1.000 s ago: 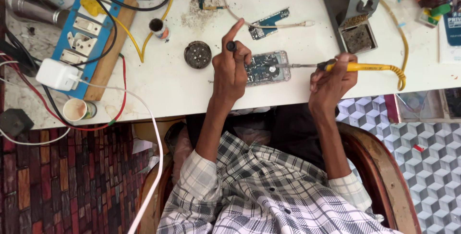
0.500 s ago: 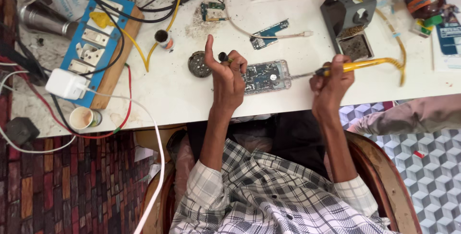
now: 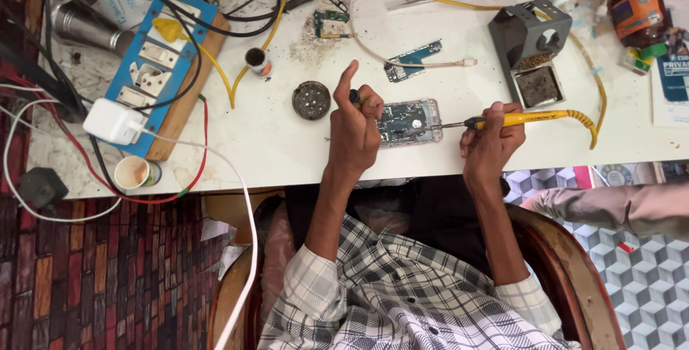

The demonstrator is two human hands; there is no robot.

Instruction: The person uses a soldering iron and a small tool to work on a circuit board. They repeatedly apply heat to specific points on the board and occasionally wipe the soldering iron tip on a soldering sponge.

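Surface: I look down on a white table (image 3: 287, 156), scuffed and dusty, crowded with wires and parts; below it lie a red brick-pattern floor and grey cube-pattern tiles.
Thing in hand: an opened phone (image 3: 408, 122) lies flat near the table's front edge, its circuit board bare inside a pale metal frame.
Right hand: my right hand (image 3: 491, 142) is wrapped around the yellow handle of a soldering iron (image 3: 517, 119); the thin metal tip points toward 9 o'clock and reaches the phone's right edge.
Left hand: my left hand (image 3: 357, 127) sits at the phone's 9 o'clock side, index finger raised, the other fingers pinched narrowly on a small dark tool; I cannot tell what it is.
Doing it well: I judge the tip should touch only the one joint, briefly, with the wrist braced on the table and the left hand pinning the board still.
Materials: the iron's cord is smooth yellow rubber, curling toward 3 o'clock; a grey metal stand (image 3: 531, 48) at 1 o'clock holds a dark pad.
Nearby: a round dark tin (image 3: 311, 100) sits just left of my left hand; a blue switch board (image 3: 158, 63) on wood lies at 10 o'clock.
Other person: a sleeve (image 3: 617, 206) enters from 3 o'clock.
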